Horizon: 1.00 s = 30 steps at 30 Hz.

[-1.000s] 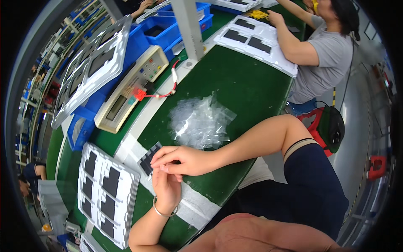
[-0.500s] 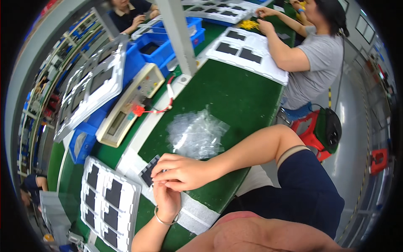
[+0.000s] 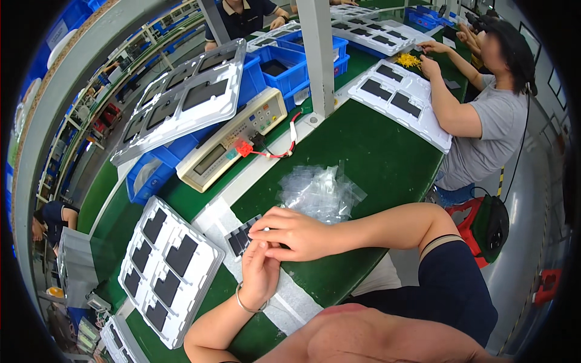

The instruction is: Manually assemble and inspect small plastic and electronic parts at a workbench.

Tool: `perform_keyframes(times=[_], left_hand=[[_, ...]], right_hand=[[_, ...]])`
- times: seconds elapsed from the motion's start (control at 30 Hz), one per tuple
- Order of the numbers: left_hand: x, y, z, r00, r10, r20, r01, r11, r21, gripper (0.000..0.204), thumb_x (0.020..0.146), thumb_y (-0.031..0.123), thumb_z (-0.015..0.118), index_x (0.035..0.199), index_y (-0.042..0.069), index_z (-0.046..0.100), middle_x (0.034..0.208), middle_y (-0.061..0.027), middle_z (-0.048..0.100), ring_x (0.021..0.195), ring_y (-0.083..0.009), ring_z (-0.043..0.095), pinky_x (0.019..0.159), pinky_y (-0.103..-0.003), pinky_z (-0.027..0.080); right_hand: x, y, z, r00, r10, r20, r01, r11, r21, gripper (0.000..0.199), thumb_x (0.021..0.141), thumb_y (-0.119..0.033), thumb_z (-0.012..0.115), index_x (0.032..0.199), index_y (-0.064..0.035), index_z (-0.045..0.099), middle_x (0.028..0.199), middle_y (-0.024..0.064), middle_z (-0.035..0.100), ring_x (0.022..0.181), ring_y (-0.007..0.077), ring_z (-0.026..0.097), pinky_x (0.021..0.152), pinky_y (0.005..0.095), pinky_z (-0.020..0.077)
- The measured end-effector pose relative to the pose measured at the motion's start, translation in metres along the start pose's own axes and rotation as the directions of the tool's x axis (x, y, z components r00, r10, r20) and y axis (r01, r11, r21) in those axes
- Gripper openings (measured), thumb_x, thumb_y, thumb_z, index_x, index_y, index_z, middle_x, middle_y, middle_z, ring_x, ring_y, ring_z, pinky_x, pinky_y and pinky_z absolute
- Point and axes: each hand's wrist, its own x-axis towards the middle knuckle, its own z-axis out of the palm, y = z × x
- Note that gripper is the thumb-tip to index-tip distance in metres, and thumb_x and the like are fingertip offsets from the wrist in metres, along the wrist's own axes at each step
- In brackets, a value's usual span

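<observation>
My left hand (image 3: 259, 275), with a thin bracelet at the wrist, reaches up from the lower edge to a small dark flat part (image 3: 241, 238) on the white strip of the green table (image 3: 375, 157). My right hand (image 3: 296, 233) comes in from the right and lies across the left fingers, its fingertips on the same part. Both hands pinch the part; its right half is hidden under them. Just behind the hands lies a heap of clear plastic bags (image 3: 321, 192).
A white tray (image 3: 166, 269) of dark flat parts lies left of my hands. Behind it stand a beige meter (image 3: 233, 145) with a red clip lead, blue bins (image 3: 284, 66) and stacked trays (image 3: 181, 97). A seated co-worker (image 3: 484, 121) works at another tray (image 3: 399, 100).
My hands stay together on the dark part. The view has tilted up, so the bench and my hands sit lower in the picture.
</observation>
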Motion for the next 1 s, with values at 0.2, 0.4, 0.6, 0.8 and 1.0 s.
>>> perform_keyframes(times=[0.2,0.4,0.6,0.8,1.0], left_hand=[[0.001,0.001,0.001,1.0,-0.019,-0.023,0.018,0.999,-0.037,0.018,0.091,0.013,0.05,0.107,0.003,0.052,0.095,-0.0043,0.055,0.086,-0.0123,0.051,0.078,-0.028,0.043],[-0.001,0.007,0.002,0.999,-0.034,-0.008,0.034,0.999,-0.027,0.008,0.088,0.004,0.054,0.095,0.002,0.058,0.082,-0.0047,0.058,0.072,-0.0106,0.05,0.068,-0.025,0.042],[-0.003,0.005,-0.006,0.999,-0.032,0.014,0.032,0.998,-0.047,0.007,0.089,0.003,0.052,0.092,0.001,0.059,0.08,-0.005,0.058,0.071,-0.012,0.05,0.067,-0.025,0.042],[-0.001,0.008,0.001,0.999,-0.033,-0.021,0.031,0.997,-0.064,0.007,0.089,0.003,0.051,0.09,0.0,0.058,0.08,-0.0056,0.057,0.071,-0.0123,0.051,0.067,-0.025,0.042],[0.0,0.008,0.002,0.999,-0.042,-0.005,0.042,0.999,-0.022,0.008,0.09,0.003,0.05,0.088,0.0,0.058,0.079,-0.0059,0.057,0.071,-0.0126,0.051,0.067,-0.026,0.043]], right_hand=[[-0.002,0.003,-0.015,0.989,-0.141,0.036,0.145,0.979,-0.147,0.041,0.07,-0.02,0.067,0.103,0.0011,0.057,0.11,0.0114,0.054,0.101,0.0287,0.05,0.084,0.039,0.0422],[-0.009,-0.004,-0.022,0.981,-0.163,0.106,0.182,0.962,-0.206,0.055,0.067,-0.028,0.071,0.109,0.003,0.053,0.115,0.0136,0.052,0.102,0.0281,0.05,0.084,0.039,0.0413],[-0.011,-0.003,-0.018,0.98,-0.162,0.113,0.187,0.946,-0.264,0.063,0.063,-0.027,0.073,0.115,0.0015,0.054,0.116,0.0116,0.054,0.101,0.0255,0.052,0.082,0.037,0.0443],[-0.011,-0.001,-0.023,0.985,-0.113,0.132,0.15,0.937,-0.316,0.06,0.064,-0.028,0.072,0.114,0.0004,0.055,0.113,0.0093,0.056,0.099,0.0237,0.052,0.083,0.037,0.0446],[-0.01,-0.001,-0.022,0.985,-0.145,0.095,0.168,0.933,-0.319,0.053,0.068,-0.025,0.07,0.113,0.0005,0.056,0.109,0.0087,0.058,0.097,0.0229,0.053,0.083,0.0377,0.0445]])
